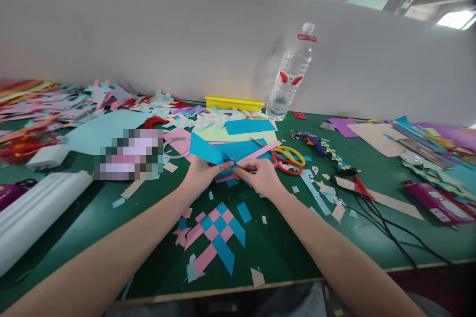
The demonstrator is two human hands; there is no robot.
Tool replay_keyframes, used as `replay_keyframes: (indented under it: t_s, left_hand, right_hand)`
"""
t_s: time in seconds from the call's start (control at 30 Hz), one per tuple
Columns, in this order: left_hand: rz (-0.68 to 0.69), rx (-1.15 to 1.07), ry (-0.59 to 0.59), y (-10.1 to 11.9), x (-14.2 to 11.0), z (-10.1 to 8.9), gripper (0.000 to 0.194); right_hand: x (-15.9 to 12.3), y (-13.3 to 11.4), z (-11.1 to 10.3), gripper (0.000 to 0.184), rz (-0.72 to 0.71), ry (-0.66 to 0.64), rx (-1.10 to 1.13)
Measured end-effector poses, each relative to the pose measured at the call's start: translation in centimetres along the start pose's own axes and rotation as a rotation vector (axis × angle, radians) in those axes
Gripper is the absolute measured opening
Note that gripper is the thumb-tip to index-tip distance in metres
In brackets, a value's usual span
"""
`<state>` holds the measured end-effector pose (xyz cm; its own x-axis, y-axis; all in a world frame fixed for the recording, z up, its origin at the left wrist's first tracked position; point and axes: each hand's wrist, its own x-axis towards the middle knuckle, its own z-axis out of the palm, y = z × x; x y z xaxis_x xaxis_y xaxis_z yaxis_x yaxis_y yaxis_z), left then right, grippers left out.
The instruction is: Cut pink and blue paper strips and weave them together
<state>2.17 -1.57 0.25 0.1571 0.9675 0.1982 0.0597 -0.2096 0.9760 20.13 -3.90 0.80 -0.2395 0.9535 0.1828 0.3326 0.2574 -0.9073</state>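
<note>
Both hands meet over the middle of the table. My left hand pinches a folded blue paper strip between thumb and fingers. My right hand is closed at the same spot, fingertips on the blue paper. A pink paper strip slants up to the right behind its fingers; whether it is gripped I cannot tell. Nearer the front edge lies a woven pink and blue paper fish. Red and yellow loop handles, like those of scissors, rest right of my right hand.
A clear plastic bottle stands by the grey partition. A yellow tray sits behind the papers. Cut strips heap up at left, near a white roll. Black cords and a purple case lie at right.
</note>
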Motion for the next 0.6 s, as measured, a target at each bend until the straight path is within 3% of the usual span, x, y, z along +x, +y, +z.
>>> replay_keyframes:
  t_s: [0.17,0.6]
  left_hand:
    - [-0.127,-0.076,0.006,-0.76,0.42,-0.28,0.026]
    - [-0.239,-0.472,0.209,-0.73,0.81,-0.30,0.033]
  right_hand:
    - [0.09,0.33,-0.19,0.026,0.035,-0.017,0.019]
    - [0.04,-0.41,-0.53,0.023,0.034,-0.056,-0.015]
